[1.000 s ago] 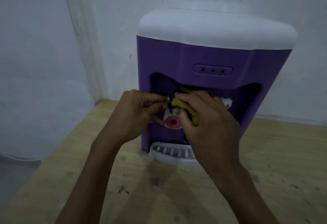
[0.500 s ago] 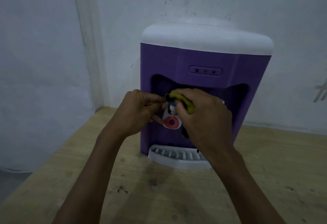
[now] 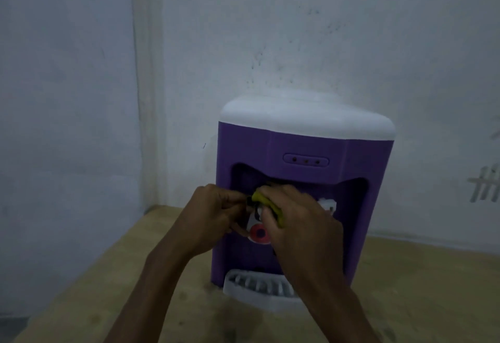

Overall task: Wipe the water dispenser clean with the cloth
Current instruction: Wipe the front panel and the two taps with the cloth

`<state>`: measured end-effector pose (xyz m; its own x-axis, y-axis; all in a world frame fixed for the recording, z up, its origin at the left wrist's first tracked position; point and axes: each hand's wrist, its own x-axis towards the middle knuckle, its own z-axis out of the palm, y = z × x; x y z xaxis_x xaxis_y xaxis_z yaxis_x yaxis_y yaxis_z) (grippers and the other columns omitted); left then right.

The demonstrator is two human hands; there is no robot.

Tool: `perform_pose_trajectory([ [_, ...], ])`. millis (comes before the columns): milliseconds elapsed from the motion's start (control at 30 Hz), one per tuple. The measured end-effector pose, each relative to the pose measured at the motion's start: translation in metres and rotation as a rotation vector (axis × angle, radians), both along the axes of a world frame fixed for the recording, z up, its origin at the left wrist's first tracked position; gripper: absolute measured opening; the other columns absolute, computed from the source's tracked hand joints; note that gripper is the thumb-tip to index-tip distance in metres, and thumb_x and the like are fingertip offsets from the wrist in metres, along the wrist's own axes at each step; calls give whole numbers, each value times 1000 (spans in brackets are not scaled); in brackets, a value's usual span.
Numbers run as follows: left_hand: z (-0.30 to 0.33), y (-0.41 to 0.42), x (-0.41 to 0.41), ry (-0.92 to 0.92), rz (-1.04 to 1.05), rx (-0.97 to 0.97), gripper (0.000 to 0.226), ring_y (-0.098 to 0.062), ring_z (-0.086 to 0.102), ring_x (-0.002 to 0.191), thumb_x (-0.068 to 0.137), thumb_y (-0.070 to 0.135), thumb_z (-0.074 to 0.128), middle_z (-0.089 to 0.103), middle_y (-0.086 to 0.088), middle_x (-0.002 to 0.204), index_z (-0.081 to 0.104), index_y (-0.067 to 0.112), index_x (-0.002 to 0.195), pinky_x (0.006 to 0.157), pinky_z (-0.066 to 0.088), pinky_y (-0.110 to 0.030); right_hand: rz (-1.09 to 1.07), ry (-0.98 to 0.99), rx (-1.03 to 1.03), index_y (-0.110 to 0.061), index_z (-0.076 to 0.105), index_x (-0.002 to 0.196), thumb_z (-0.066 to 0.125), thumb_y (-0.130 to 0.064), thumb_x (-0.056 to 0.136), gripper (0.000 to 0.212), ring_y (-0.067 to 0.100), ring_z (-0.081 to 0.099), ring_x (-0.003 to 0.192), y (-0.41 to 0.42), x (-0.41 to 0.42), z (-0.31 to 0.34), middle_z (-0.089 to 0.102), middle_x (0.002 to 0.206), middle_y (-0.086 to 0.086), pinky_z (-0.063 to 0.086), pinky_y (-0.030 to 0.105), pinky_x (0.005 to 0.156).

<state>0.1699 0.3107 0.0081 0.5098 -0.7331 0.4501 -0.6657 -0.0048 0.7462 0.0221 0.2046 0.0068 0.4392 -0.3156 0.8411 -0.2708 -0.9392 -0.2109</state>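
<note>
- Water dispenser: purple body, white top, upright on wooden tabletop by the wall.
- Cloth: yellow-green, bunched against the tap (red-marked) in the front recess.
- Right hand: fingers curled round the cloth.
- Left hand: pinching the tap's top.
- Drip tray: white, at the base.

Both hands, the left hand and the right hand with its cloth, crowd the water dispenser recess; walls stand near behind and left; the wooden table lies open in front and right.
</note>
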Motion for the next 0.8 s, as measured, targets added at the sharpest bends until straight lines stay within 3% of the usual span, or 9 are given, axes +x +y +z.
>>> perform_pose_trajectory([
  [67,-1,0,2,-16,11,6,22,-12,77,69,101,3,60,79,-3,86,80,10,97,68,63,-38,0,38,-56,-40,70,112,66,-31,89,26,8,66,82,-2,2,0,69,105,-20,50,28,48],
  [167,0,0,-1,17,-19,-13,19,-13,77,69,100,9,63,80,0,90,81,17,102,64,61,-28,-24,37,13,-44,66,113,53,-39,95,22,6,65,81,-7,-4,0,67,106,-21,49,28,48],
  [267,0,0,-1,47,-32,-21,17,-16,77,69,97,14,67,81,4,92,80,19,106,61,58,-24,-24,6,12,-41,67,112,58,-32,97,19,10,67,81,-10,-3,0,69,105,-18,51,32,49],
  [367,-1,0,4,3,-8,9,18,-17,77,72,99,8,64,80,1,84,81,13,100,65,61,-30,61,54,-79,-32,71,115,69,-22,93,25,13,68,85,-5,7,-1,70,112,-14,56,31,58],
  [467,-2,0,5,-2,-3,13,19,-18,77,72,99,8,63,79,-1,82,81,13,97,68,63,-37,71,61,-44,-33,72,118,74,-22,91,29,9,68,89,-1,7,-3,70,117,-17,47,17,59],
  [567,-1,0,1,49,-36,-10,17,-16,78,71,98,12,65,80,3,89,80,19,103,65,61,-28,1,-44,49,-38,72,117,71,-28,94,24,7,68,81,0,-2,-8,73,106,-19,48,23,51],
  [633,-1,-1,0,61,-52,-19,17,-16,78,71,97,16,67,81,5,91,80,21,106,63,60,-25,-83,-91,71,-37,74,113,72,-31,95,20,11,67,67,-2,-6,-11,74,88,-15,39,22,45],
  [733,0,-1,1,58,-52,-19,17,-15,77,71,97,18,67,81,4,93,79,20,108,62,59,-23,-181,-115,87,-32,76,110,73,-34,92,19,17,52,44,5,-4,-17,64,59,-6,20,17,45],
  [800,0,-1,1,47,-55,-15,17,-14,77,71,97,18,67,81,4,93,79,21,108,62,59,-22,-171,-153,105,-28,76,113,72,-34,93,22,12,41,43,10,-2,-21,61,56,-4,26,18,45],
])
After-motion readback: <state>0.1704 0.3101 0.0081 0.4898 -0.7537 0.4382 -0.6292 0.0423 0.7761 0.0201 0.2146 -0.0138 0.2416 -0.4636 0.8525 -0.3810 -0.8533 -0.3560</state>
